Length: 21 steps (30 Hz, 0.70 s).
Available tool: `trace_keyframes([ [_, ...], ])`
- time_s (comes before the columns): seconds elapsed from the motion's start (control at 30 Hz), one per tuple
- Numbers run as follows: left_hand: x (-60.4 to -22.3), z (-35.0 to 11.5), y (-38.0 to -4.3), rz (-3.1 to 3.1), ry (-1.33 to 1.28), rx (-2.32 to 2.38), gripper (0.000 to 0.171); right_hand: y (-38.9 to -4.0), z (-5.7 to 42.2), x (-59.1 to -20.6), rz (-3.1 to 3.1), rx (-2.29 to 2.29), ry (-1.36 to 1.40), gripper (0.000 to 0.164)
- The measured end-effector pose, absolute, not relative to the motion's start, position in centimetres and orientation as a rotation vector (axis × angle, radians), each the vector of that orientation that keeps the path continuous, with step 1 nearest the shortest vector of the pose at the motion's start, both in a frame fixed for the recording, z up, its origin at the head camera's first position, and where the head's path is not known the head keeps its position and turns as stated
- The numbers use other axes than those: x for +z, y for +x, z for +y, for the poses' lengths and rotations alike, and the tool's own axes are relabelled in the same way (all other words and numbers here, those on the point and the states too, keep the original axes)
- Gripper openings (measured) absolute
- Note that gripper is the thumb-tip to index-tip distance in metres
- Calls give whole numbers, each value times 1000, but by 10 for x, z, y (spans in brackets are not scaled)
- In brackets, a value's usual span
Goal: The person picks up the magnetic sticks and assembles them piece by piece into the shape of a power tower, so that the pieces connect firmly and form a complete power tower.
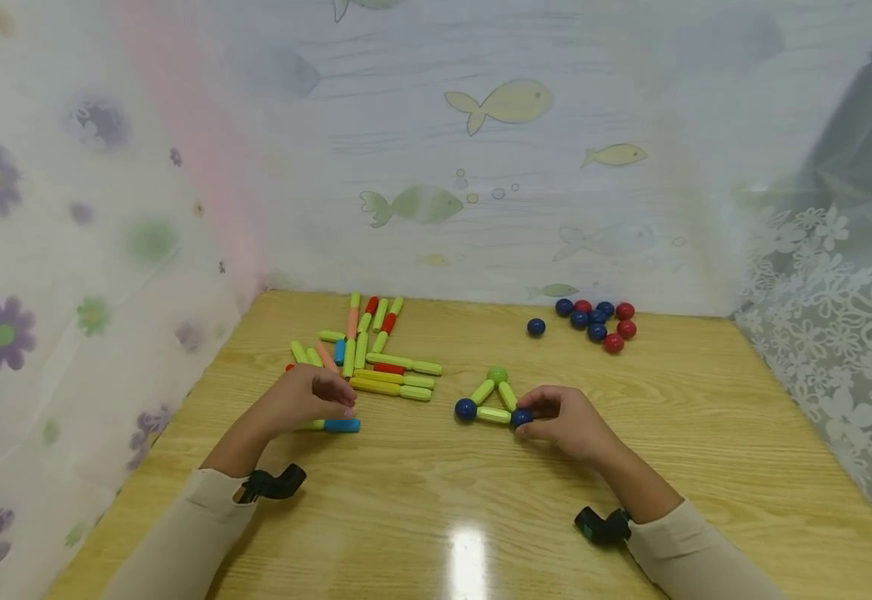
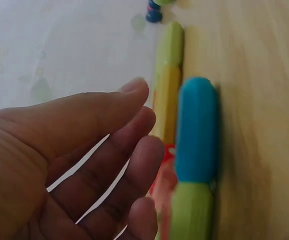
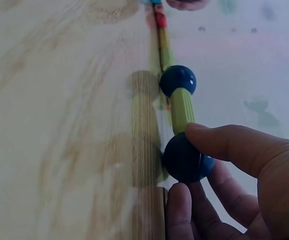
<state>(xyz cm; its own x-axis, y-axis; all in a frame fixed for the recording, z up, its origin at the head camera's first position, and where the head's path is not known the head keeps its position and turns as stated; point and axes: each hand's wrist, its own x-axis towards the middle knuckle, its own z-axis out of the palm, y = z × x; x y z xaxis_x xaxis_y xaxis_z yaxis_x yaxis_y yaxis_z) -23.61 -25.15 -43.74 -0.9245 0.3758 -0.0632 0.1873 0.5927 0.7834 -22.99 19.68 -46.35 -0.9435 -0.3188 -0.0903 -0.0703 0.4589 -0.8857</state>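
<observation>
Right of the table's middle lies a triangle of green rods (image 1: 493, 415) with a green ball (image 1: 498, 376) at its top corner and a dark blue ball (image 1: 466, 409) at its left one. My right hand (image 1: 567, 421) pinches the blue ball at the right corner (image 3: 184, 159) between thumb and fingers. Over the near edge of the rod pile, my left hand (image 1: 312, 396) hovers with fingers loosely bent and nothing between them. Just beside its fingertips in the left wrist view is a blue-and-green rod (image 2: 198, 130).
Coloured rods (image 1: 398, 362) in green, yellow, red, orange and blue lie loosely piled at the left. Several blue and red balls (image 1: 597, 332) sit at the back right, one blue ball (image 1: 536, 327) apart from them. A patterned curtain (image 1: 406, 150) stands behind the table.
</observation>
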Motion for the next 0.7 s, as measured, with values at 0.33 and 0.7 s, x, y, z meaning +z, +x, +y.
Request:
trace_keyframes([
  [0.33, -446, -257, -228, 2724, 448, 987, 23, -230, 196, -465, 2478, -1469, -348, 36],
  [0.7, -461, -248, -239, 2750, 523, 1140, 17, -229, 196, -464, 2483, -1469, -360, 35],
])
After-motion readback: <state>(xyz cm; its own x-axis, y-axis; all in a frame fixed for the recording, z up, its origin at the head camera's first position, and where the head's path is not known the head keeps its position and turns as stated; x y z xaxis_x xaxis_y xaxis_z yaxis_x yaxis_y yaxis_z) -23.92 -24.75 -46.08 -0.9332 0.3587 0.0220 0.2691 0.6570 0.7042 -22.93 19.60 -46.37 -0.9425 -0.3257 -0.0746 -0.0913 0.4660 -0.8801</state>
